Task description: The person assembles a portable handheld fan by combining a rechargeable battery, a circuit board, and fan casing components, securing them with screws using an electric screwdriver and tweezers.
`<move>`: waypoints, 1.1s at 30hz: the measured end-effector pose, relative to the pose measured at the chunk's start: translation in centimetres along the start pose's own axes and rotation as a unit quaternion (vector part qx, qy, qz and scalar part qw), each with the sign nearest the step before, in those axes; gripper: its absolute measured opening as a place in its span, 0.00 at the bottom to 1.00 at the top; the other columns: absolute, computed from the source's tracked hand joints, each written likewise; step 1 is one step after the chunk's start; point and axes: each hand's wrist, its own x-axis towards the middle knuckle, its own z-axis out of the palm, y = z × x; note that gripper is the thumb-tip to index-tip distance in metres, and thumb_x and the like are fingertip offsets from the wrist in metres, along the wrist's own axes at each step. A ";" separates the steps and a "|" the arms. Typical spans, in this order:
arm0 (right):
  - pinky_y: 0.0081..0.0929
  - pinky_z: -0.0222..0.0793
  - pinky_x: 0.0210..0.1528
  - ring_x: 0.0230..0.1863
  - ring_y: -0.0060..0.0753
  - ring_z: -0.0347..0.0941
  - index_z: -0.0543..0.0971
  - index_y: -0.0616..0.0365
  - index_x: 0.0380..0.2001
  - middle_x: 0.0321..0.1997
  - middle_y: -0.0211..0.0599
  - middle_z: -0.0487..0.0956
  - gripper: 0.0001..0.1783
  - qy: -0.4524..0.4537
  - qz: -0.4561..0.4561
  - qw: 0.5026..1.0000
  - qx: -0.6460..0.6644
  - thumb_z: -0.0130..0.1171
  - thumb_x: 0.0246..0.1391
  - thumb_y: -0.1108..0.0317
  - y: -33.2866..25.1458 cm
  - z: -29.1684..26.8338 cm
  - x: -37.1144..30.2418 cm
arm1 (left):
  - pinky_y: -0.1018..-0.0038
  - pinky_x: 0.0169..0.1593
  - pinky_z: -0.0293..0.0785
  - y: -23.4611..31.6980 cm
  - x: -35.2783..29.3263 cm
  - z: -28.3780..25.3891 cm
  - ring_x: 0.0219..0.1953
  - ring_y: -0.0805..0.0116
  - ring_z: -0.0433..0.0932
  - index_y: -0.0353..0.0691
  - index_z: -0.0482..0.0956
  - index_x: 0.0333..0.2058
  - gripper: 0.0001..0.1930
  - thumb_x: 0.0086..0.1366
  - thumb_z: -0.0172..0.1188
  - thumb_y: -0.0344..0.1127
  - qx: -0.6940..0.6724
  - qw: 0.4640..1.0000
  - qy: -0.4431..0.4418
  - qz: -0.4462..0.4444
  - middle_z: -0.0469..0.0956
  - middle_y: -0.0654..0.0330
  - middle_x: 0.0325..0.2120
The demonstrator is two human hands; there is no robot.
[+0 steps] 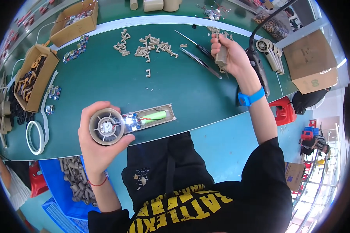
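My left hand (95, 134) is wrapped round the round head of a beige handheld fan (107, 127) near the table's front edge. The fan's handle lies uncovered to the right, showing a blue circuit board (131, 122) with a lit white light, red wires and a green battery (153, 117). At the far right my right hand (235, 54) is closed on a beige plastic piece (221, 56), partly hidden by the fingers. Tweezers (201, 63) and a thin-shafted screwdriver (194, 43) lie just left of it.
Small beige clips (151, 46) lie scattered at the back of the green table (105, 77). Cardboard boxes of parts (33, 77) and a tape roll (35, 138) stand left. A black corded tool (259, 72), beige fan parts (271, 54) and a carton (311, 62) are right. A blue crate (60, 194) sits below.
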 end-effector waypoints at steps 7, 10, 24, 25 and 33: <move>0.18 0.68 0.26 0.25 0.20 0.64 0.66 0.69 0.45 0.31 0.32 0.69 0.11 0.058 0.008 0.998 0.027 0.42 0.67 0.70 -1.0 -1.6 2.4 | 0.75 0.45 0.74 -0.1 0.2 0.3 0.39 0.71 0.78 0.38 0.69 0.48 0.36 0.37 0.75 0.24 -0.010 1.000 0.003 0.006 0.78 0.58 0.37; 0.22 0.69 0.27 0.27 0.25 0.67 0.66 0.64 0.39 0.32 0.34 0.70 0.11 0.038 0.055 0.997 0.042 0.38 0.69 0.66 -1.3 -2.6 3.5 | 0.75 0.46 0.74 0.0 0.2 0.0 0.39 0.71 0.78 0.38 0.69 0.48 0.36 0.37 0.75 0.24 0.014 1.000 0.001 0.011 0.78 0.58 0.37; 0.16 0.68 0.28 0.26 0.18 0.70 0.75 0.54 0.47 0.30 0.26 0.76 0.14 0.025 -0.036 0.875 -0.482 0.50 0.63 0.61 0.9 4.1 -4.1 | 0.75 0.47 0.74 0.0 0.0 -0.1 0.40 0.70 0.77 0.38 0.69 0.49 0.36 0.37 0.75 0.24 0.000 1.000 -0.002 -0.002 0.77 0.57 0.38; 0.19 0.69 0.29 0.27 0.21 0.71 0.75 0.55 0.46 0.30 0.28 0.76 0.13 -0.017 -0.102 0.818 -0.565 0.51 0.62 0.62 1.9 4.5 -4.7 | 0.75 0.47 0.73 0.1 -0.2 -0.2 0.41 0.70 0.77 0.38 0.69 0.49 0.37 0.37 0.75 0.24 0.006 1.000 0.002 -0.006 0.77 0.56 0.39; 0.37 0.69 0.48 0.47 0.47 0.71 0.71 0.51 0.53 0.44 0.42 0.72 0.25 -0.103 -0.221 0.623 -0.743 0.63 0.49 0.68 4.4 6.5 -8.7 | 0.75 0.47 0.73 0.2 -0.1 0.2 0.41 0.70 0.76 0.38 0.68 0.50 0.36 0.38 0.74 0.25 -0.014 1.000 0.004 -0.020 0.76 0.56 0.39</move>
